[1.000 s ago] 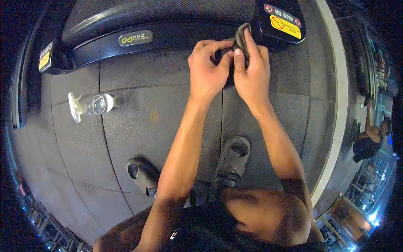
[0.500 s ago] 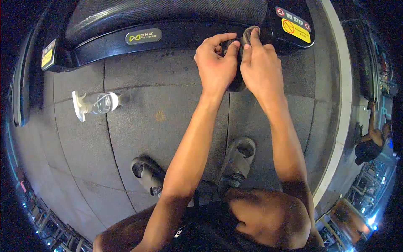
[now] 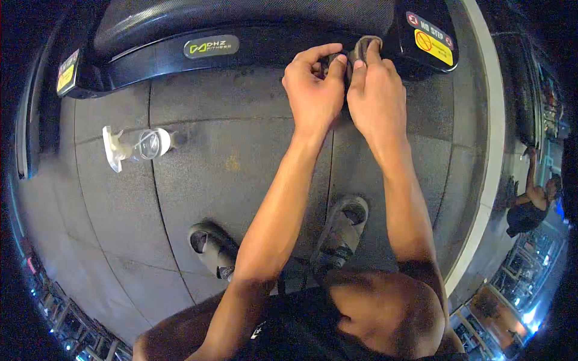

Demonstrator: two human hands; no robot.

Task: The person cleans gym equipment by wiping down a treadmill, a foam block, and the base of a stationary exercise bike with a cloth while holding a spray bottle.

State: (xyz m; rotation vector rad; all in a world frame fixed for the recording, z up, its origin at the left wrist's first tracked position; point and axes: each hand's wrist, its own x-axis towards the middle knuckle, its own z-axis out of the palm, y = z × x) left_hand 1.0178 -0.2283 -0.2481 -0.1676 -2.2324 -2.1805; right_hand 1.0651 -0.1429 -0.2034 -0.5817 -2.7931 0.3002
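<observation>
A dark, brownish folded cloth [image 3: 362, 46] is bunched between my hands, close to the rear edge of a black treadmill [image 3: 150, 65]. My left hand [image 3: 315, 83] is closed with thumb and forefinger pinching the dark material on its left side. My right hand [image 3: 378, 90] grips the right side, its forefinger pressed along the upturned fold. Part of the cloth is hidden behind the fingers. On the dark floor to the left lies a clear spray bottle [image 3: 144, 144] with a white trigger head, on its side, apart from both hands.
A "NO STEP" label [image 3: 428, 30] marks the treadmill's right rear corner. My sandalled feet [image 3: 348, 225] rest on dark floor tiles [image 3: 211, 168]. A pale strip [image 3: 495, 132] runs along the right. Farther right, a person [image 3: 530, 207] appears beside gym equipment.
Both hands and the cloth sit slightly higher and farther right in view. The dark cloth part that hung below the hands is now mostly out of sight. The grip looks the same.
</observation>
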